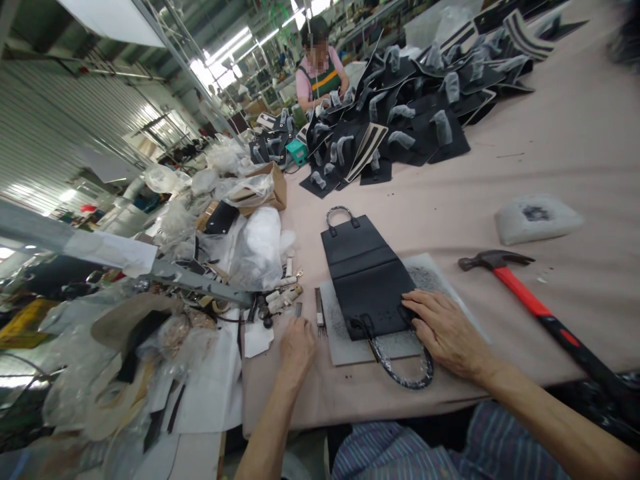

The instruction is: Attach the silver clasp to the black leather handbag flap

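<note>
A black handbag panel [367, 277] lies flat in front of me, with a plastic-wrapped handle at each end. Beneath it is a grey-white board [345, 353]. My right hand [445, 327] grips the panel's near right edge by the base of the near handle [403, 380], its fingers curled over the black surface. Left of the board, my left hand [299, 347] rests low on the table with its fingers together. A small metal tool [299, 309] sticks out past those fingertips. Between that hand and the board lies a pronged metal punch [320, 313].
A red-and-black claw hammer [523, 290] lies at right, near a whitish wrapped block [537, 219]. Black bag panels [410, 113] are heaped at the back, where a person [323, 73] works. Plastic bags [257, 247], a cardboard box [275, 187] and a metal bar [200, 283] crowd the left.
</note>
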Demonstrator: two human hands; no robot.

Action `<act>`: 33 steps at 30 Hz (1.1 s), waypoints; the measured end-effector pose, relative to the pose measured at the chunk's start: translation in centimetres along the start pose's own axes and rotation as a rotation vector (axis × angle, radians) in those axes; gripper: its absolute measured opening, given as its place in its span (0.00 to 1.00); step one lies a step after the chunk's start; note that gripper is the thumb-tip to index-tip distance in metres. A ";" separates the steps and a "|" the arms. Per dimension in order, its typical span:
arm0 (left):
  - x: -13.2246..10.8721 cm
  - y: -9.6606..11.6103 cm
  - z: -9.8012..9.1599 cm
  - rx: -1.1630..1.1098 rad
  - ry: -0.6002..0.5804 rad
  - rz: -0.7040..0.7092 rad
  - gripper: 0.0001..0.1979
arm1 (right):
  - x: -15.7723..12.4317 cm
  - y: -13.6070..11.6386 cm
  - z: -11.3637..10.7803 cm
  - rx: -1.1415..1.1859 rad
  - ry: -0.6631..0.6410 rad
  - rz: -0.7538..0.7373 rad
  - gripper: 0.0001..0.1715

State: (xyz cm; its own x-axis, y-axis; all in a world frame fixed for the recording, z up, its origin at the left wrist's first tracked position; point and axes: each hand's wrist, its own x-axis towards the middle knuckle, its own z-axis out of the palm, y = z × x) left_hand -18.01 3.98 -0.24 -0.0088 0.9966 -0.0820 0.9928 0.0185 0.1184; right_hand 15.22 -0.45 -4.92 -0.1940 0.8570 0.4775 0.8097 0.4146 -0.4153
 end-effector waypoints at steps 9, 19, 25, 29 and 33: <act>1.1 0.5 0.6 -0.079 0.094 -0.045 0.09 | 0.0 0.0 0.1 0.016 0.010 -0.005 0.19; 0.8 1.9 0.8 -0.214 0.003 -0.028 0.08 | 0.0 0.0 0.1 0.015 -0.010 0.011 0.20; 2.1 2.0 0.3 -0.152 -0.069 -0.097 0.10 | -0.2 0.4 0.5 -0.007 0.014 -0.022 0.20; 1.7 2.0 -0.5 -0.122 -0.058 -0.073 0.12 | -0.3 0.4 0.6 0.000 0.019 -0.016 0.20; 1.7 2.5 -0.6 -0.079 -0.088 -0.035 0.11 | -0.1 0.4 0.6 0.011 0.019 -0.004 0.19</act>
State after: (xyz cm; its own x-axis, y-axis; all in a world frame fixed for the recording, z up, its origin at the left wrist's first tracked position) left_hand -15.66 5.81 0.51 -0.0297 0.9844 -0.1735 0.9796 0.0632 0.1908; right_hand 15.21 -0.25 -5.61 -0.1863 0.8495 0.4936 0.8030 0.4211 -0.4216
